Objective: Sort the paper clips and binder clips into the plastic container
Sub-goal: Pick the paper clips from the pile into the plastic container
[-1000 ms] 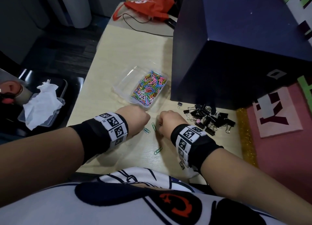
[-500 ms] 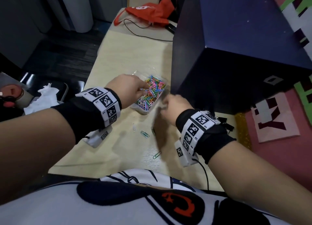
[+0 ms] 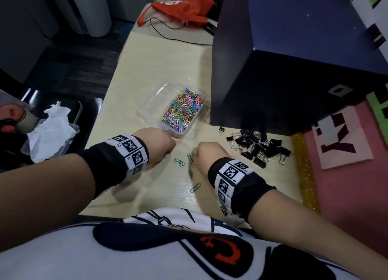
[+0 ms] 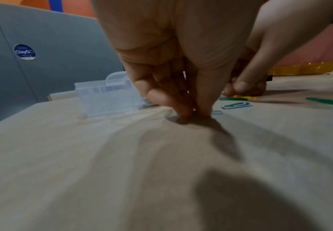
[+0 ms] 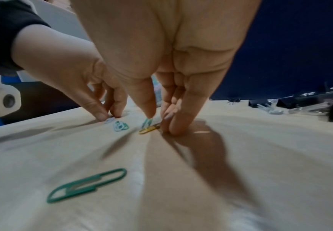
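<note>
A clear plastic container [image 3: 150,103] holds several coloured paper clips [image 3: 183,109] in its right half. Black binder clips [image 3: 259,149] lie heaped to its right. My left hand [image 3: 167,153] is down on the table, thumb and forefinger [image 4: 183,109] pinching a pale paper clip [image 5: 109,120]. My right hand [image 3: 197,156] is beside it, thumb on a green clip [image 5: 147,122] and fingers [image 5: 174,125] against a yellow clip [image 5: 148,128]. A teal clip [image 3: 179,162] lies between the hands. One more green clip [image 3: 195,187] lies nearer me.
A big dark blue box [image 3: 294,69] stands right behind the binder clips. A red bag [image 3: 180,6] and a black cable [image 3: 168,31] lie at the table's far end. A pink board [image 3: 346,174] borders the table on the right.
Half a second ago both hands were up at the container. They have come back down to the loose clips on the table, as a second ago.
</note>
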Available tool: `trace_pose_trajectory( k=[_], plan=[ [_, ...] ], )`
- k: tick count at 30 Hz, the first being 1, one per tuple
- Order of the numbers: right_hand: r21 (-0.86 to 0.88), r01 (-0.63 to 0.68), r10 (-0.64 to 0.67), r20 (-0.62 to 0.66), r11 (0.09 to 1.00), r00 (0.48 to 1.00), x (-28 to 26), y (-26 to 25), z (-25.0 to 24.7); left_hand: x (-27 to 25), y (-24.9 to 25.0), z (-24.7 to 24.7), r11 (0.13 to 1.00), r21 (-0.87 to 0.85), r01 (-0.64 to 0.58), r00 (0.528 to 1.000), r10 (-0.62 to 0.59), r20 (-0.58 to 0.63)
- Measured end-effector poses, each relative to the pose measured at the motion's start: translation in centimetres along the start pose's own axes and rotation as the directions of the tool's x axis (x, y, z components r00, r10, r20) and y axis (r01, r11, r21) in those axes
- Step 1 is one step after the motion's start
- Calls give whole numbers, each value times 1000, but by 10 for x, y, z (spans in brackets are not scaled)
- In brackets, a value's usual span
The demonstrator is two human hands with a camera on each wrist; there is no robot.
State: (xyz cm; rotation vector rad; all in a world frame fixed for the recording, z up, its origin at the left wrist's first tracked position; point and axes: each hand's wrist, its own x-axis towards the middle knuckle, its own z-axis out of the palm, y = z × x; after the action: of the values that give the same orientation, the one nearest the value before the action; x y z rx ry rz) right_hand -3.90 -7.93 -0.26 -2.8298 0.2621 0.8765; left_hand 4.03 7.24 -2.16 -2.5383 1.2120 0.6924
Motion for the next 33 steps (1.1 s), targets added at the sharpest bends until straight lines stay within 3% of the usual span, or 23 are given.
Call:
trace_pose_trajectory(
  k=[3, 12, 21, 25, 29, 33],
  plan=[
    [71, 31, -28, -49, 997, 998, 4, -12, 10, 0, 2, 3, 999, 26, 26, 1000, -26, 10],
    [-28, 153, -155, -78, 988, 985, 12, -22, 19, 1, 6, 7, 997, -25, 79, 997, -79, 24],
    [35, 32, -33, 25, 999, 999, 21, -10, 11, -2, 12, 1, 993, -72, 94, 995, -92, 33],
    [59, 4, -6, 33, 998, 999, 22, -7, 6, -3, 12, -13, 982, -171, 75, 994, -88, -69],
    [161, -6, 24, -114, 987, 993, 24, -4, -23, -4, -4, -34, 940, -332, 75, 963, -155, -221],
    [410, 60, 97, -351, 910, 931, 30, -5, -60, 2, -21, -55, 930, -360, 76, 897, -222, -382]
  ],
)
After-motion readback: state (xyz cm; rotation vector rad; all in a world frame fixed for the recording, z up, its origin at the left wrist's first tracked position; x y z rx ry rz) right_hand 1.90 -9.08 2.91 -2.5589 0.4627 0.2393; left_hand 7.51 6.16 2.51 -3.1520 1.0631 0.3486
